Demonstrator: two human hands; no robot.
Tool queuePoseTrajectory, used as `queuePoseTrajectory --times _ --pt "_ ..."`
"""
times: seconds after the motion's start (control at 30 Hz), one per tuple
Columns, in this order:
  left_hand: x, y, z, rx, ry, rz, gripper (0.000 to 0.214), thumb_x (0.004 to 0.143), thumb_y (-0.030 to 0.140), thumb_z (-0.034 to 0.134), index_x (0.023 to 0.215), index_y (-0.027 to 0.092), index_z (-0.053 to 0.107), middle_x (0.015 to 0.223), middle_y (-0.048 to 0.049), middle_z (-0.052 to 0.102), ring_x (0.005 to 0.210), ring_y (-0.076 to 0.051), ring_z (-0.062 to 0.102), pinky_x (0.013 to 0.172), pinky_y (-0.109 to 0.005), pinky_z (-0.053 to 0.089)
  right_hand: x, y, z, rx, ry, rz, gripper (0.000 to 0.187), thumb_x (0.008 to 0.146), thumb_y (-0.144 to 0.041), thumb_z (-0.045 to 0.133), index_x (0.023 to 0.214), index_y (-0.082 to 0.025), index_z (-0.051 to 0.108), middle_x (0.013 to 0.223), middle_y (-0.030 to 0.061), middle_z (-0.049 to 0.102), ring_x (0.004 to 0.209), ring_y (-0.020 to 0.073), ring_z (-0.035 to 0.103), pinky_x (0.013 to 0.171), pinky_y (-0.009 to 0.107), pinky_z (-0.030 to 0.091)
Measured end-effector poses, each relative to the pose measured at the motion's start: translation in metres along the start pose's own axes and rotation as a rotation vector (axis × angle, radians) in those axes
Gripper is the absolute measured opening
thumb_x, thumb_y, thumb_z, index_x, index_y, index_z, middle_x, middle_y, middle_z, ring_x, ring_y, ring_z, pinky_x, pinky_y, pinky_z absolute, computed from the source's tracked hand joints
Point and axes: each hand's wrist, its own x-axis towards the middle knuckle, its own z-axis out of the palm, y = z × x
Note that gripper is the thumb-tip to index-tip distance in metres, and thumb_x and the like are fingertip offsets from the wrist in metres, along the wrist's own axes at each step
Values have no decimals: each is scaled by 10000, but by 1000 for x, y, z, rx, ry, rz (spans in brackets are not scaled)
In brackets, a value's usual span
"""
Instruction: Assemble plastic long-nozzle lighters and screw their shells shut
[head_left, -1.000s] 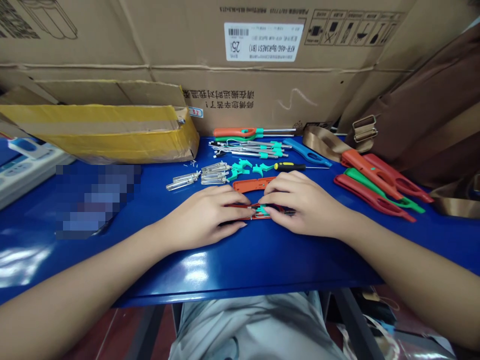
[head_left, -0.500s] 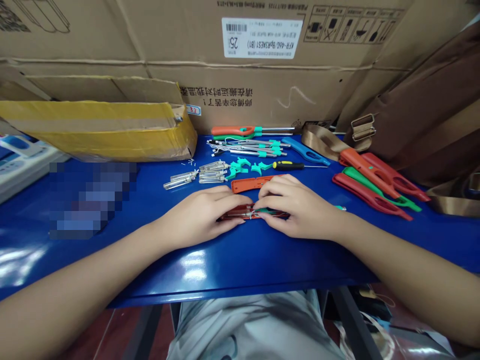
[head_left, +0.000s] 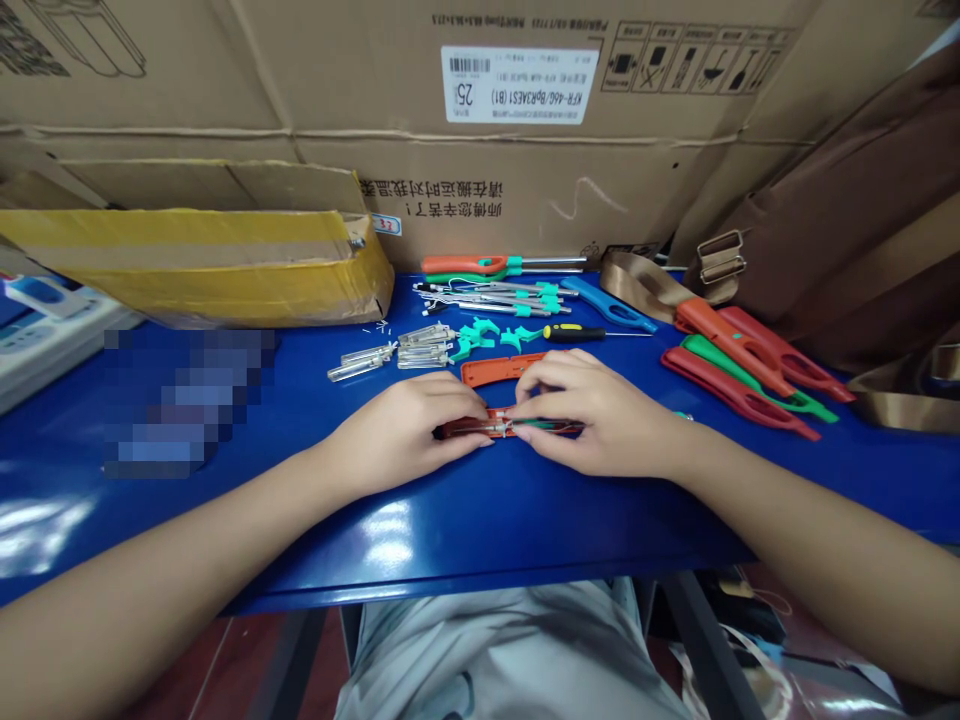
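Observation:
An orange lighter half-shell (head_left: 495,424) lies on the blue table with its inner side up, a clear gas tank and thin white wires showing inside. My left hand (head_left: 412,425) closes round its left end, thumb in front and fingers behind. Over the shell's right part, the fingertips of my right hand (head_left: 592,415) are pinched at the wires beside a green piece; the hand hides much of that end. Just behind them rests a second orange half-shell (head_left: 495,370), partly covered by my right hand.
Behind are clear gas tanks (head_left: 426,345), green triggers (head_left: 478,337), a screwdriver (head_left: 577,332), metal lighter tubes (head_left: 517,297) and a lighter with an orange handle (head_left: 461,264). Coloured shells (head_left: 750,370) lie right. A taped carton (head_left: 300,265) and large cardboard (head_left: 525,160) stand at the back.
The view has shifted slightly. My left fingers have drawn back a little to the left, showing more of the shell's middle; my right hand stays almost still at the wires.

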Motion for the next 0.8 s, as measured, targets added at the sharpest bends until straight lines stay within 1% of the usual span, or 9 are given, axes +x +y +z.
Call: queuePoseTrajectory --times 0.07,0.17,0.23,0.33,0.4,0.5,0.57,0.67,0.8 --pt "-1 -1 0 17 2 0 149 954 254 692 1064 165 737 1016 -53 752 954 -179 689 873 -309 544 0 6 -2 12 87 44 200 961 -240 603 1088 -187 749 1032 79 704 968 216 627 896 406 458" --pt "-2 -4 -1 42 3 2 186 947 260 699 1107 173 737 1036 -56 755 952 -183 689 864 -313 549 2 16 -6 -12 198 77 167 934 -173 589 992 -162 746 951 93 712 907 223 639 846 398 498" --pt "-3 -5 -2 55 2 12 210 949 257 694 1143 188 737 1068 -52 758 975 -183 691 873 -314 552 3 20 -9 5 229 92 147 918 -159 599 940 -166 744 922 91 716 886 223 646 827 389 513" --pt "-4 -7 -2 74 -3 41 208 964 250 673 1155 223 752 1118 -36 768 1034 -182 693 915 -319 553 4 18 -10 179 243 132 135 910 -158 616 934 -183 745 919 72 725 847 195 666 785 346 532" --pt "-4 -8 -2 92 4 51 210 973 255 664 1157 223 759 1117 -34 776 1034 -182 698 920 -322 557 4 16 -9 283 238 160 121 910 -167 623 925 -188 742 907 59 718 810 174 663 753 322 533" --pt "-3 -7 -2 115 25 45 213 978 270 657 1147 198 767 1077 -51 783 979 -184 709 882 -329 572 4 15 -8 300 186 171 74 889 -172 650 886 -178 724 880 51 698 798 165 643 757 312 524" --pt "-2 -7 -3 120 29 39 214 976 277 659 1135 185 771 1055 -64 783 955 -191 713 864 -338 578 3 15 -9 282 97 192 60 870 -160 661 888 -177 716 875 42 697 788 158 628 748 299 515" --pt "-1 -6 -3 124 25 32 210 976 279 659 1123 181 773 1049 -72 782 951 -199 716 860 -346 579 1 16 -12 269 -64 239 100 858 -122 641 900 -180 711 885 28 718 778 147 620 736 280 501" --pt "-1 -5 -3 125 18 22 203 980 287 655 1106 185 778 1053 -72 783 953 -202 716 864 -354 580 1 14 -14 311 -157 303 97 856 -124 628 891 -172 705 882 27 730 777 143 626 723 268 494"
